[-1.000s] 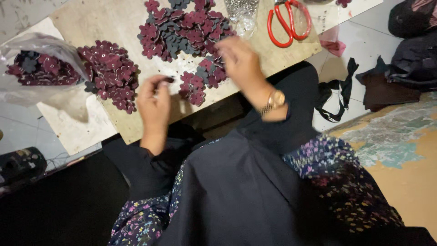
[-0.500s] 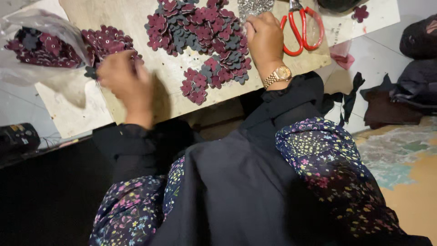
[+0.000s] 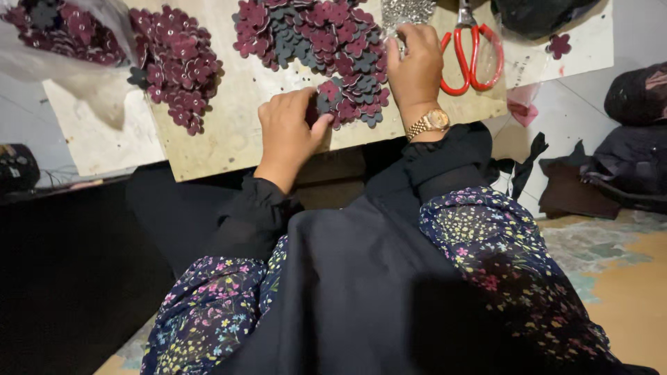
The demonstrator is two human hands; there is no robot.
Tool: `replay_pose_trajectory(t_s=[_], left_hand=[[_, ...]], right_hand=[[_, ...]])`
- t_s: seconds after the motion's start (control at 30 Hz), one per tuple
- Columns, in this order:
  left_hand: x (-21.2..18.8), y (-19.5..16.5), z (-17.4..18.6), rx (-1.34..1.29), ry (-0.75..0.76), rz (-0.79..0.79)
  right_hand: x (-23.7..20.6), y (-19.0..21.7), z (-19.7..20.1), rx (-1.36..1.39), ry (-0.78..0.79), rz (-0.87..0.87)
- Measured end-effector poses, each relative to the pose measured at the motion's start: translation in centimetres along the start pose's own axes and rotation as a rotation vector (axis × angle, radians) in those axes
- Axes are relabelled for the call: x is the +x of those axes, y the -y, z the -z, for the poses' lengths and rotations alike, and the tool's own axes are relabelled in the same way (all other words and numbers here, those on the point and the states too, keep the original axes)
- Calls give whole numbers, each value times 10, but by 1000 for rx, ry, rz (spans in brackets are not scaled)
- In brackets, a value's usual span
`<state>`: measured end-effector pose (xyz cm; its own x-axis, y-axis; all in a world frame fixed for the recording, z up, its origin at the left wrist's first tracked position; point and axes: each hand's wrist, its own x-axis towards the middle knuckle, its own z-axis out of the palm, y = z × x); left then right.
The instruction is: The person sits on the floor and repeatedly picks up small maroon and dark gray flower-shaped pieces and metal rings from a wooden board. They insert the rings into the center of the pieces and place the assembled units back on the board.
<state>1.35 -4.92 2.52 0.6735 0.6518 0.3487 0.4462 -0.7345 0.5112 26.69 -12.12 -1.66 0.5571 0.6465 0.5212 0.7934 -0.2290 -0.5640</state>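
A wooden board (image 3: 229, 142) lies across my lap and carries heaps of maroon and dark grey felt flower cut-outs. My left hand (image 3: 288, 132) rests at the board's near edge, thumb and fingers pinched on a flower piece (image 3: 326, 94) from a small cluster (image 3: 354, 111). My right hand (image 3: 415, 69), with a gold wristwatch (image 3: 429, 123), reaches up past the big central flower heap (image 3: 306, 35). Its bunched fingertips touch a pile of small silver studs (image 3: 410, 10). Whether they hold any stud is hidden.
A second flower heap (image 3: 177, 62) lies at the board's left, beside a clear plastic bag (image 3: 62, 31) with more flowers. Red-handled scissors (image 3: 472, 59) lie right of my right hand. One loose flower (image 3: 559, 45) sits at the far right. Dark cloth bundles (image 3: 636, 139) lie on the floor.
My left hand has come back from the left heap to the small cluster near the board's edge. My right hand stays by the central heap, its fingertips now at the studs.
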Motion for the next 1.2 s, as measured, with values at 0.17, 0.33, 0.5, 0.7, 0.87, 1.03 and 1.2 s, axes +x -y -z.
replay_pose_trajectory(t_s=[0.17, 0.33, 0.5, 0.7, 0.87, 1.03, 1.2], left_hand=[[-5, -3, -5, 25, -52, -3], [-5, -2, -10, 11, -58, 55], [-6, -6, -8, -83, -29, 131], [-13, -4, -9, -109, -37, 72], [-15, 8, -16, -93, -32, 34], [-15, 9, -20, -55, -59, 24], [-8, 8, -17, -129, -114, 105]], right_hand=[[2, 4, 3, 41, 31, -86], [5, 5, 5, -1, -5, 4], [6, 7, 6, 18, -17, 5], [7, 8, 8, 6, -14, 69], [7, 12, 11, 0, -6, 52], [7, 16, 12, -24, -21, 81], [7, 17, 10, 37, -4, 50]])
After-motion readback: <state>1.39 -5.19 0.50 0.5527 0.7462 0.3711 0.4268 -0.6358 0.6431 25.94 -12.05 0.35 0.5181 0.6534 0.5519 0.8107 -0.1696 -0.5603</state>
